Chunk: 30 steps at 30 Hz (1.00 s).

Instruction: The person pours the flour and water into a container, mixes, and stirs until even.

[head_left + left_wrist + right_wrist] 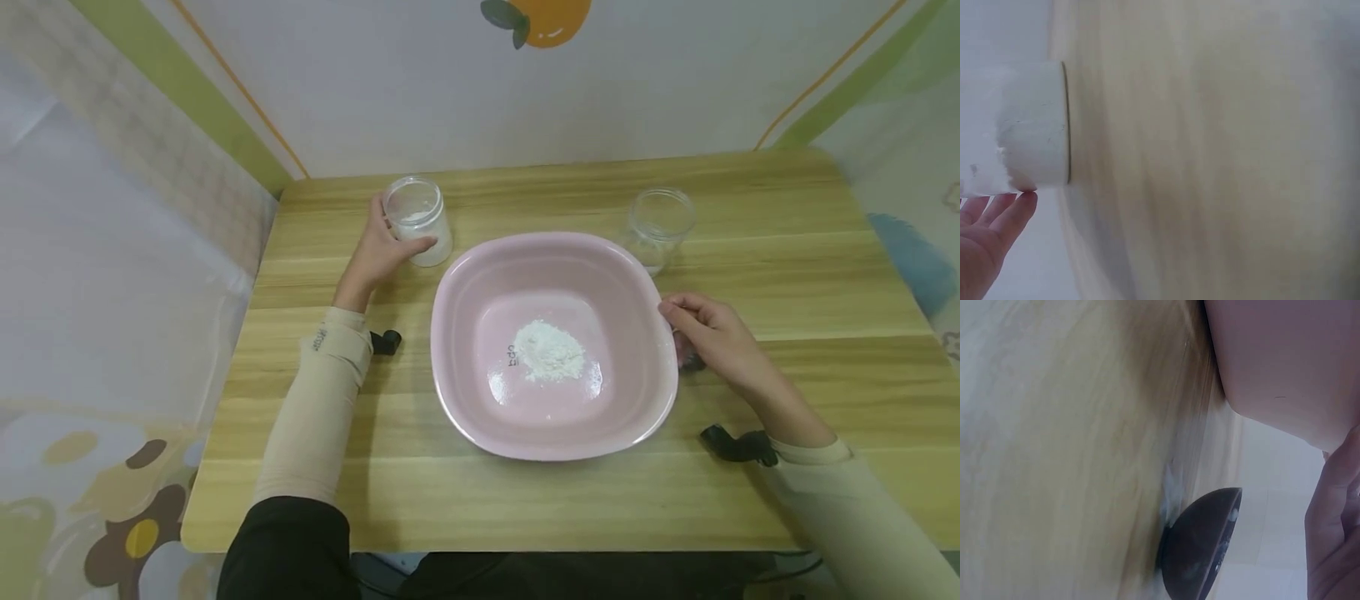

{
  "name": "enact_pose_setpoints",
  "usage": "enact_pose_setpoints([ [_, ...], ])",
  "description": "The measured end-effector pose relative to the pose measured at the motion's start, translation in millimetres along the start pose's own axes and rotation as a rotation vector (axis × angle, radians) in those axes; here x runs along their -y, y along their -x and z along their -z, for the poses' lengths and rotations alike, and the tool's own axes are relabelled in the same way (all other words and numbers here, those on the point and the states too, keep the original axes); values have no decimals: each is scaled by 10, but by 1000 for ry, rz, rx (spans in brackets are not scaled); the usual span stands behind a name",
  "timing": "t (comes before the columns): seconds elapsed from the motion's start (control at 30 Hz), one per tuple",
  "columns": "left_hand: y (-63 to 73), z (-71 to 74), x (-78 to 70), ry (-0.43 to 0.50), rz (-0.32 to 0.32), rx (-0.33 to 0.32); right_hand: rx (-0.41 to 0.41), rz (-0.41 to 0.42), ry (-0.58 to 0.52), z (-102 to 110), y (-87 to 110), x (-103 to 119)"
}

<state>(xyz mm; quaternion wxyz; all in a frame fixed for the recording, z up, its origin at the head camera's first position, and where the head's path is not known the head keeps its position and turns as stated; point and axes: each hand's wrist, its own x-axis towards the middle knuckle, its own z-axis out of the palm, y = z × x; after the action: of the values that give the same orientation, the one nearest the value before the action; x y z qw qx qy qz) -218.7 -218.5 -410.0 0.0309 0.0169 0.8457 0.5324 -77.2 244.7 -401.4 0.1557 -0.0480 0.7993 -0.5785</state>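
A clear jar with white powder inside stands at the back left of the table. My left hand holds it, thumb across the near side and fingers round the far left. In the left wrist view those fingers touch the side of the jar. A pink basin sits mid-table, and a small heap of white powder lies on its bottom. On the basin's right rim, my right hand pinches the edge. The right wrist view shows the basin's outer wall above that hand.
Another clear jar stands behind the basin's right corner. A small dark bowl, partly hidden under my right hand in the head view, rests on the wooden table. A white printed sheet hangs behind the table.
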Motion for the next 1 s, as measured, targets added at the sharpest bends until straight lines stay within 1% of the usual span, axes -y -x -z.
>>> enact_pose_setpoints([
  [0.13,12,-2,34,35,-34,10,-5,8,-4,-11,-26,1],
  [0.23,58,-3,76,39,-44,11,-5,8,-3,-28,-33,1],
  [0.37,161,-17,96,-5,-19,5,6,7,8,-30,-18,-8],
  [0.47,275,-24,79,-38,-3,0,9,10,15,-20,-7,-20],
  [0.53,368,-25,63,-53,-16,-6,6,11,16,-10,-1,-26],
  [0.6,482,-22,52,-91,-36,-34,6,16,12,-2,3,-31],
  [0.7,666,-16,45,-144,-66,-116,12,24,9,7,5,-37],
  [0.77,779,-10,39,-172,-72,-159,13,30,16,7,0,-42],
  [0.8,830,-8,35,-179,-72,-168,13,30,23,7,-3,-44],
  [0.87,916,-7,14,-177,-64,-143,13,28,37,12,-11,-42],
  [0.9,951,-7,0,-177,-66,-115,13,29,45,17,-13,-40],
  [1.0,1038,-17,-59,-165,-59,-3,30,38,59,39,-9,-31],
])
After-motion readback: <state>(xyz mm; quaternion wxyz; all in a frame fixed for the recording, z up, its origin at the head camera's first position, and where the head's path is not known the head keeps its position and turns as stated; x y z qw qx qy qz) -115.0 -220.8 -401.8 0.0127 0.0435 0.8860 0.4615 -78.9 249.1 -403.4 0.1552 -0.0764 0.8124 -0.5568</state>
